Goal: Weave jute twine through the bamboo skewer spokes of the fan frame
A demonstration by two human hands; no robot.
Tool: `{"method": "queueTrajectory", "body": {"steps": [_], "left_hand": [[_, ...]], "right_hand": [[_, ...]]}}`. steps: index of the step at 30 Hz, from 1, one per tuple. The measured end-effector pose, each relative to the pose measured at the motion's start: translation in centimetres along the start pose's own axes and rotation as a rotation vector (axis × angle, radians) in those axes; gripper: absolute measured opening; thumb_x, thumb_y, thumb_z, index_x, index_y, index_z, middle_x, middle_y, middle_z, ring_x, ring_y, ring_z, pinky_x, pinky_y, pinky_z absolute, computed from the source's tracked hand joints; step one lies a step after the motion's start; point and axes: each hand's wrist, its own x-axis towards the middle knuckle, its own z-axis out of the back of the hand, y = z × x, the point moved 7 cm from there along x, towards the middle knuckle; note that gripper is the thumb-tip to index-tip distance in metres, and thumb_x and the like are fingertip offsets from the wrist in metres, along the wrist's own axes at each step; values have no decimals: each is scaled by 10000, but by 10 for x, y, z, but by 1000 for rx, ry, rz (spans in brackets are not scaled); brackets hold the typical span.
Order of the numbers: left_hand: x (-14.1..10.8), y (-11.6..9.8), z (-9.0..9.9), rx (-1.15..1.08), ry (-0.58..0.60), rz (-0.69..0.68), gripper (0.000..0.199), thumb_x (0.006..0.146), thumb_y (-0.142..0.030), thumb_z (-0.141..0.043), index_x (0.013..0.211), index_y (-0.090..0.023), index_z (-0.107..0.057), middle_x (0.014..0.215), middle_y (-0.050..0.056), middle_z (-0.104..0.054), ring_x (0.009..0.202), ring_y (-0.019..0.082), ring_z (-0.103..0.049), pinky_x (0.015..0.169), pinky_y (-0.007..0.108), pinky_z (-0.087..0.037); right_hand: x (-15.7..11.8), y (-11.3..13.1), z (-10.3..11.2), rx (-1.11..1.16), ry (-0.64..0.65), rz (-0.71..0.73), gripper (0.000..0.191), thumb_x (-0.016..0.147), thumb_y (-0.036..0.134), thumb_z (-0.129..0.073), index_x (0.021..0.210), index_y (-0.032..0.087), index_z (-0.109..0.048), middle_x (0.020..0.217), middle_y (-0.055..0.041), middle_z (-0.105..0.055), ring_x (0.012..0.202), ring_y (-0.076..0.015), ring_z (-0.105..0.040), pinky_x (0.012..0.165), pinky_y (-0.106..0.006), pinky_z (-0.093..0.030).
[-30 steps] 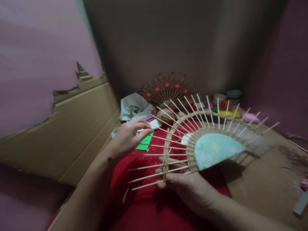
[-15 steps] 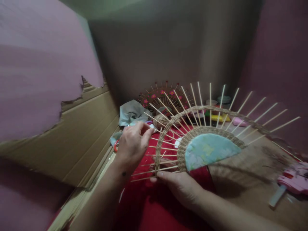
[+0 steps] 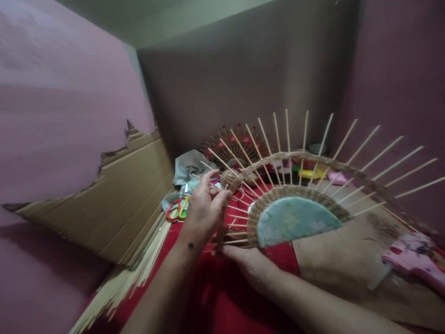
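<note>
A half-round woven fan [image 3: 255,215] of thin wooden sticks rises in front of me. It has a pale blue flowered cloth centre [image 3: 297,220], a braided ring around that, and an outer braided band [image 3: 299,155] with stick ends poking past it. My left hand [image 3: 207,204] is closed at the band's left side, thumb against the braid and fingers curled behind among the sticks. At the fan's lower left end, my right hand [image 3: 255,269] grips the band's end; its fingertips are partly hidden.
Red and yellow-green scissors [image 3: 176,208] lie left of the fan, beside a bundle of thin sticks [image 3: 139,264]. A pink glue gun [image 3: 412,260] rests on the brown board at right. Behind stand a flowered fan [image 3: 222,144], grey cloth [image 3: 189,164] and a cardboard sheet [image 3: 132,199].
My left hand has moved right and onto the outer band; before, it was at the stick ends. The view has shifted slightly, and the scissors show more fully.
</note>
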Motion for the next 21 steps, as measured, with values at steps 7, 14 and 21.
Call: {"method": "queueTrajectory", "body": {"steps": [7,14,21], "left_hand": [[-15,-24,8,250,-167,-157,595,769,-209,-589,1328,-235,-385,733,1,-631,730,176,-613,772,365,-458],[-34,-37,60,465,-639,-321,643,729,-266,-665,1294,-173,-372,1090,99,-573,1039,238,-528,951,432,-370],[-69,38,99,-127,-783,-35,643,700,-295,-701,1253,-211,-386,1159,73,-500,1113,195,-478,983,350,-365]], "right_hand": [[6,-2,-1,20,41,42,202,618,156,-729,814,194,-700,811,-9,-658,795,-156,-585,791,-320,-450],[-2,-1,0,214,60,-12,282,631,155,-733,909,148,-686,874,-46,-675,843,-174,-612,830,-367,-477],[0,5,2,242,28,-40,238,605,145,-741,836,146,-681,810,-29,-669,776,-169,-606,751,-357,-495]]}}
